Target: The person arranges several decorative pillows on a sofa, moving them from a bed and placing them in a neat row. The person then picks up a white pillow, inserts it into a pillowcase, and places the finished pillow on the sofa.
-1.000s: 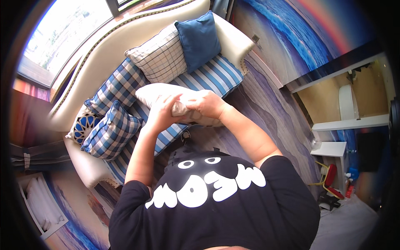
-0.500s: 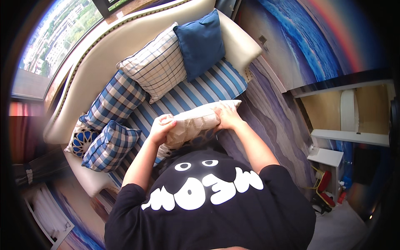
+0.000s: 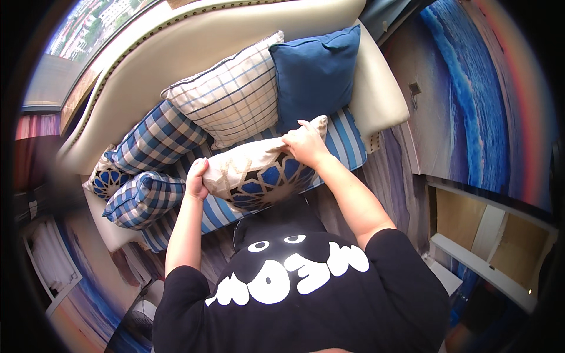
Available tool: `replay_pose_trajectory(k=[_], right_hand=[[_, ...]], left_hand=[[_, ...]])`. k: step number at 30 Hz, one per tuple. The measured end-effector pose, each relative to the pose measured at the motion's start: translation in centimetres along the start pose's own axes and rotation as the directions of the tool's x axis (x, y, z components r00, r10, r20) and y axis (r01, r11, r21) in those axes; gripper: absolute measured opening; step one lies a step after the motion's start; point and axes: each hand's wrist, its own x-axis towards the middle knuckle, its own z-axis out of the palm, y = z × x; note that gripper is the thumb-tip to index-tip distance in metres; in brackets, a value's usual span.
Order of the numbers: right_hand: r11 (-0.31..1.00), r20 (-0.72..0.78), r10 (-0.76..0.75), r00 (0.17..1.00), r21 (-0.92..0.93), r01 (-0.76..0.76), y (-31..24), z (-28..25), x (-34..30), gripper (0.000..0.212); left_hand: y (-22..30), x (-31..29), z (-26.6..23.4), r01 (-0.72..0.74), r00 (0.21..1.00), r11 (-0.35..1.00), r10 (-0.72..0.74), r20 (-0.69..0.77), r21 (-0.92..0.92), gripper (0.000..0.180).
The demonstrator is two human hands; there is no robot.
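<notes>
A beige cushion with a blue and dark star pattern [image 3: 262,176] is held out in front of me, over the striped sofa seat [image 3: 350,144]. My left hand [image 3: 197,179] is closed on its left end. On the upper right edge, my right hand [image 3: 306,144] grips the fabric near a corner. Behind it, a white plaid cushion [image 3: 229,91] and a plain blue cushion [image 3: 318,73] lean on the cream sofa back [image 3: 141,82]. To the left are two blue checked cushions, one leaning [image 3: 158,135] and one in front [image 3: 144,199], beside a partly hidden star-patterned cushion [image 3: 110,181].
The sofa's right arm [image 3: 379,88] rises beyond the seat. A window [image 3: 94,35] lies behind the sofa at far left. On the right are a sea-patterned wall [image 3: 471,100] and a white-framed shelf unit [image 3: 477,253]. Wood-look floor [image 3: 394,176] shows between.
The held cushion has moved forward over the seat and tilted, showing more of its star pattern. My hands have moved forward and apart with it. The view has come closer to the sofa.
</notes>
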Motion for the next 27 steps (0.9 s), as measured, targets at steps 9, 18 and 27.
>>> replay_pose_trajectory(k=[9,18,27], right_hand=[[0.932,0.106,0.252,0.962,-0.294,-0.211,8.1,8.3,3.1,0.048],[0.931,0.328,0.316,0.89,-0.288,-0.225,8.8,9.1,0.9,0.072],[0.968,0.044,0.227,0.973,0.097,-0.23,5.3,8.0,-2.9,0.046]], left_hand=[[-9.7,11.9,3.1,-0.296,0.613,0.752,0.623,-0.487,0.589,0.03],[-16.8,6.5,8.8,0.188,0.971,0.519,0.03,-0.238,0.834,0.049],[-18.4,6.2,8.7,0.01,1.0,0.371,0.011,-0.016,0.929,0.048]])
